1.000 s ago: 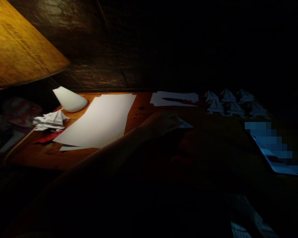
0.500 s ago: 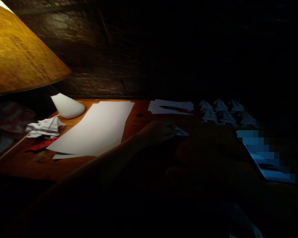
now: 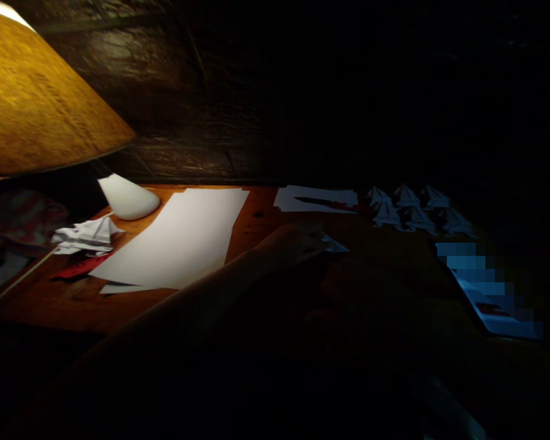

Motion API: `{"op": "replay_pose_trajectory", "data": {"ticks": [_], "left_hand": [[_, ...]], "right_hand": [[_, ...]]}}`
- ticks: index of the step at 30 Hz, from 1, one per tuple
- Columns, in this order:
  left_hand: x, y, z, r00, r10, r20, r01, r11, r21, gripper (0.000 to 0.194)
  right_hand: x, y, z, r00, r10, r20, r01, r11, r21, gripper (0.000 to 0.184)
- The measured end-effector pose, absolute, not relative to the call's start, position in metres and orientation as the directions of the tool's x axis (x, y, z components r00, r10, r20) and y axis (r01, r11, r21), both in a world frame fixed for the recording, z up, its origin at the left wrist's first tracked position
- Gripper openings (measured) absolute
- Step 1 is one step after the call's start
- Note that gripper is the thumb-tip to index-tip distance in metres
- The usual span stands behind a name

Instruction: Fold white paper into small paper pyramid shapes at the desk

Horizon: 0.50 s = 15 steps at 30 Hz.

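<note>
My left hand (image 3: 296,241) reaches across the dark middle of the table, its fingers closed on a small folded piece of paper (image 3: 335,244). A pale bluish corner of that paper sticks out to the right of the fingertips. Just below it, the faint reddish shape of my right hand (image 3: 332,302) sinks into shadow, and its fingers cannot be made out. Folded paper figures (image 3: 412,214), several in two rows, stand beyond the hands to the right.
A lamp (image 3: 50,104) lights white sheets (image 3: 178,232) on the wooden table (image 3: 50,311). Near its base lie folded papers (image 3: 89,237) and a red object (image 3: 80,267). A knife (image 3: 325,201) rests on smaller sheets (image 3: 293,195). A device with a lit screen (image 3: 490,305) lies right.
The view shifts very slightly. My left hand stays in place on the folded paper, and the dark shape of my right hand seems to come a little nearer to it.
</note>
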State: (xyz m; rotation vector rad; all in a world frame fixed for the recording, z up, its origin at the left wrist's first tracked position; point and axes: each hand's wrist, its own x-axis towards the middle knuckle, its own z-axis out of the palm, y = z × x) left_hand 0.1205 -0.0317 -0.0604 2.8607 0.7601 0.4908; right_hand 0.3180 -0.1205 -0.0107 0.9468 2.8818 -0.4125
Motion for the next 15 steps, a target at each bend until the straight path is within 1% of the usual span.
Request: {"op": "replay_pose_trajectory", "data": {"ticks": [3, 9, 13, 15], "left_hand": [[0.1199, -0.0303, -0.0614, 0.819, 0.510, 0.263, 0.464, -0.858, 0.220, 0.028], [0.1167, -0.0267, -0.0638, 0.840, 0.479, 0.256, 0.409, -0.868, 0.281, 0.032], [0.1138, -0.0283, -0.0602, 0.852, 0.462, 0.244, 0.400, -0.877, 0.266, 0.032], [0.1128, -0.0303, -0.0573, 0.854, 0.469, 0.225, 0.408, -0.873, 0.269, 0.030]], "right_hand": [[0.3186, -0.1215, -0.0108, -0.809, 0.573, -0.135, 0.587, 0.772, -0.242, 0.038], [0.3190, -0.1225, -0.0128, -0.816, 0.573, -0.075, 0.571, 0.777, -0.264, 0.037], [0.3216, -0.1210, -0.0110, -0.809, 0.588, -0.017, 0.571, 0.777, -0.267, 0.035], [0.3262, -0.1176, -0.0057, -0.792, 0.610, 0.020, 0.584, 0.767, -0.266, 0.031]]}}
